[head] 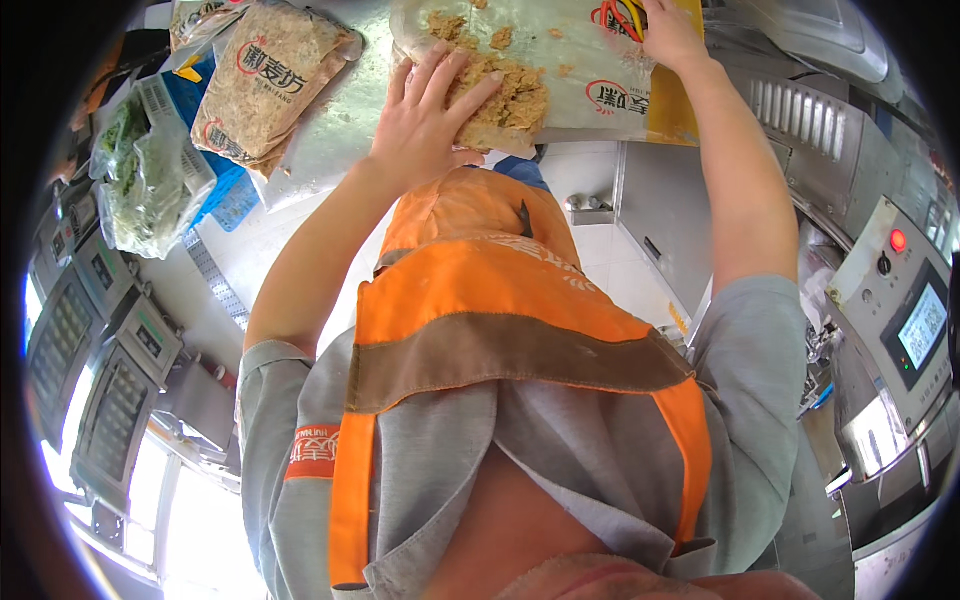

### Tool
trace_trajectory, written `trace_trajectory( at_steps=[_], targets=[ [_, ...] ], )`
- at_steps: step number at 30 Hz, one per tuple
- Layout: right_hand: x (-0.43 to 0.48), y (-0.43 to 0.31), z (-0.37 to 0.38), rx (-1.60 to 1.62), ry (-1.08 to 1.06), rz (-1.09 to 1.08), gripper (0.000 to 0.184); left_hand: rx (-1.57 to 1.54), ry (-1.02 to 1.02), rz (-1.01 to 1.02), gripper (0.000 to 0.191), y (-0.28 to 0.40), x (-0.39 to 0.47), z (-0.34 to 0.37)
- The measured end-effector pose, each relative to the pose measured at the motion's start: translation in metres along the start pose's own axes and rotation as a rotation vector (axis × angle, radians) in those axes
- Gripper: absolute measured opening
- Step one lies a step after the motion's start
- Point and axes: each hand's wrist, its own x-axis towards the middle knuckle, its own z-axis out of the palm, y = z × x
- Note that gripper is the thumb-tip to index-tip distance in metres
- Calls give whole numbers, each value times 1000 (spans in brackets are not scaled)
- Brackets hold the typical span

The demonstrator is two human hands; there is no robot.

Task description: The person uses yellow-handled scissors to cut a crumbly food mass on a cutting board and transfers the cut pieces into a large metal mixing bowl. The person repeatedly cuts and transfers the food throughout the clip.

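My left hand (pixel 427 120) rests with its fingers spread on a crumbly brown food mass (pixel 514 94). The mass lies on a clear printed plastic bag (pixel 574 112) on the worktop, with loose crumbs around it. At the top edge, my right hand (pixel 671 34) is beside the red and yellow looped handles of what look like scissors (pixel 619 21). Its fingertips are partly cut off by the frame, so I cannot tell whether it grips them. A yellow strip (pixel 671 112) runs under my right wrist.
A full printed bag of brown food (pixel 274 82) lies to the left. Beyond it, a clear bag of green contents (pixel 139 172) sits by a blue crate (pixel 217 187). A metal machine with a control panel (pixel 896 300) stands to the right; ovens (pixel 112 420) stand at far left.
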Motion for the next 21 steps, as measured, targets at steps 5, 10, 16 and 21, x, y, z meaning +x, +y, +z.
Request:
trace_trajectory(
  at_steps=[5,10,16,21],
  targets=[
    [3,4,20,-13,68,-78,47,-44,11,91,71,-1,-25,-9],
    [0,-30,8,-214,-42,-333,41,-73,41,93,61,-7,-30,-1],
    [6,-38,25,-291,-45,-338,33,-188,206,13,69,1,-14,-6],
    [23,-35,17,-96,-36,-248,36,-184,293,-156,82,-14,-9,-1]
  ],
)
